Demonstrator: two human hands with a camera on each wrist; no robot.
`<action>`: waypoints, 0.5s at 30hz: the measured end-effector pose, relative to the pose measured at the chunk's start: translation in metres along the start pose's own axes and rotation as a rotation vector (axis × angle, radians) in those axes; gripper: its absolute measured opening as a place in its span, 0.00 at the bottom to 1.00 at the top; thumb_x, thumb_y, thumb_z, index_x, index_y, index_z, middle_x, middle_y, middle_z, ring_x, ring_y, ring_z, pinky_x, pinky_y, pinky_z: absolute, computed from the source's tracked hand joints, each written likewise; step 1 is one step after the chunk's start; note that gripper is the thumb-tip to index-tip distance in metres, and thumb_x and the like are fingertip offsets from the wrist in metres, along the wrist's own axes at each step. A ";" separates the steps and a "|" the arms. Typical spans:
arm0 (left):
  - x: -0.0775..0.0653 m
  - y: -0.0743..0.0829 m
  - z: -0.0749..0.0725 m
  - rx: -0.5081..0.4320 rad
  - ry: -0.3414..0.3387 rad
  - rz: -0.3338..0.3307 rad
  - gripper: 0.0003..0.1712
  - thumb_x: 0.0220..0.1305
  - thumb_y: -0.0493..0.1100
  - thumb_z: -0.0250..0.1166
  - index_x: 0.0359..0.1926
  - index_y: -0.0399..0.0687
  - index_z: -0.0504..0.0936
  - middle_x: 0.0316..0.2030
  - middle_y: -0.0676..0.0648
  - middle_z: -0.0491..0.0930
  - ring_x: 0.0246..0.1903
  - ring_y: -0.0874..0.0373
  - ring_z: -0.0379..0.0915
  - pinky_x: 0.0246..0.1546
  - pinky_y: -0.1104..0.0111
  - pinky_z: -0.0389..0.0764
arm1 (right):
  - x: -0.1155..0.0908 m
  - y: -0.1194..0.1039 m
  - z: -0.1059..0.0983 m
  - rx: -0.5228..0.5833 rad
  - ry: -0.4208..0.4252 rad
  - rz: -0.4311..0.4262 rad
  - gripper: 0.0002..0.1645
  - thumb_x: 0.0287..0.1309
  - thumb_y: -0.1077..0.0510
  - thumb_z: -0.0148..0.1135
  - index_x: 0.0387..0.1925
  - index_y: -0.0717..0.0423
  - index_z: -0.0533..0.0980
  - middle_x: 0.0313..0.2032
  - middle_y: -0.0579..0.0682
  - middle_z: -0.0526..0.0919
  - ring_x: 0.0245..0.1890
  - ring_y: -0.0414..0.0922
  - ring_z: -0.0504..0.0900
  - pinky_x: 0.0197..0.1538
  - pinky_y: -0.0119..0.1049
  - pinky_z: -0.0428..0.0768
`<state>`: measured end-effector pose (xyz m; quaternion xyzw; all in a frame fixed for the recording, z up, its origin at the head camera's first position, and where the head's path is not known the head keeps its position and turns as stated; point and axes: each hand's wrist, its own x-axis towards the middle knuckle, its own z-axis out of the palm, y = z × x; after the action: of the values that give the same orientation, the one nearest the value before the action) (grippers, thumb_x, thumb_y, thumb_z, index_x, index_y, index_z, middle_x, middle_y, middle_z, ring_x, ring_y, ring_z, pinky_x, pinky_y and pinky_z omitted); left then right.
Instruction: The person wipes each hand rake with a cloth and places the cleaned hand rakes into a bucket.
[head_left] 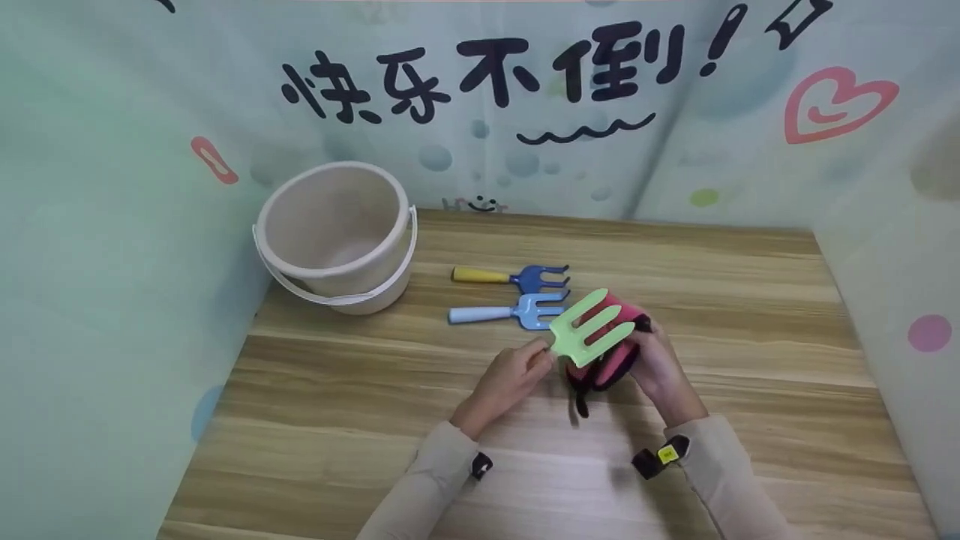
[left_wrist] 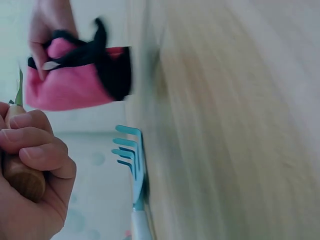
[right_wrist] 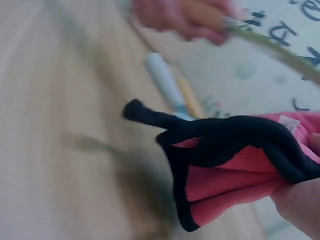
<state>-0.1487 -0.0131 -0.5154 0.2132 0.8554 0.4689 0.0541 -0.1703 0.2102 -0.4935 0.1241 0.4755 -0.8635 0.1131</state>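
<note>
My left hand [head_left: 510, 379] grips a light green garden fork [head_left: 589, 330] by its wooden handle [left_wrist: 22, 175], fingers curled round it in the left wrist view. The fork's tines point up and to the right, in front of a pink fleece cloth item with black edging [head_left: 619, 360]. My right hand [head_left: 664, 371] pinches that item by its edge. Its opening, pink lining and a black strap show in the right wrist view [right_wrist: 235, 175]; its exact kind is unclear. On the table beyond lie a light blue garden fork [head_left: 487, 313] and a dark blue rake with a yellow handle [head_left: 484, 276].
At the back left of the wooden table [head_left: 360, 420] stands a whitish bucket [head_left: 367, 289], its handle hanging down in front. A printed cloth backdrop [head_left: 480, 172] rises behind the table and along both sides.
</note>
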 end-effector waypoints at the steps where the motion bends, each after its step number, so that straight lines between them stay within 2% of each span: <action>1: 0.001 0.002 0.000 -0.004 0.006 0.005 0.15 0.70 0.54 0.47 0.35 0.49 0.72 0.18 0.58 0.58 0.19 0.67 0.56 0.22 0.76 0.59 | -0.001 0.004 0.001 -0.027 -0.014 0.019 0.24 0.58 0.75 0.44 0.34 0.46 0.78 0.35 0.43 0.82 0.37 0.38 0.79 0.44 0.33 0.76; 5: 0.005 0.007 0.001 -0.011 0.038 0.020 0.15 0.70 0.53 0.47 0.40 0.48 0.74 0.19 0.58 0.59 0.20 0.68 0.57 0.23 0.76 0.60 | -0.004 0.019 0.009 -0.117 -0.073 0.043 0.23 0.56 0.76 0.44 0.34 0.48 0.77 0.38 0.42 0.83 0.41 0.38 0.79 0.48 0.32 0.75; 10: 0.009 0.010 0.004 -0.026 0.079 0.033 0.13 0.70 0.50 0.49 0.31 0.49 0.70 0.19 0.58 0.59 0.21 0.67 0.57 0.22 0.77 0.60 | -0.008 0.025 0.017 -0.166 -0.088 0.057 0.19 0.53 0.76 0.44 0.37 0.51 0.70 0.36 0.42 0.81 0.39 0.37 0.78 0.47 0.31 0.74; 15: 0.011 0.012 0.004 -0.042 0.082 0.020 0.14 0.70 0.51 0.48 0.30 0.49 0.68 0.19 0.57 0.59 0.21 0.67 0.57 0.21 0.77 0.60 | -0.009 0.025 0.020 -0.183 -0.098 0.062 0.19 0.54 0.76 0.46 0.42 0.53 0.70 0.36 0.42 0.81 0.40 0.37 0.77 0.48 0.31 0.74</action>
<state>-0.1536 0.0003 -0.5071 0.2010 0.8448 0.4955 0.0186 -0.1557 0.1808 -0.5003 0.0854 0.5422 -0.8176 0.1739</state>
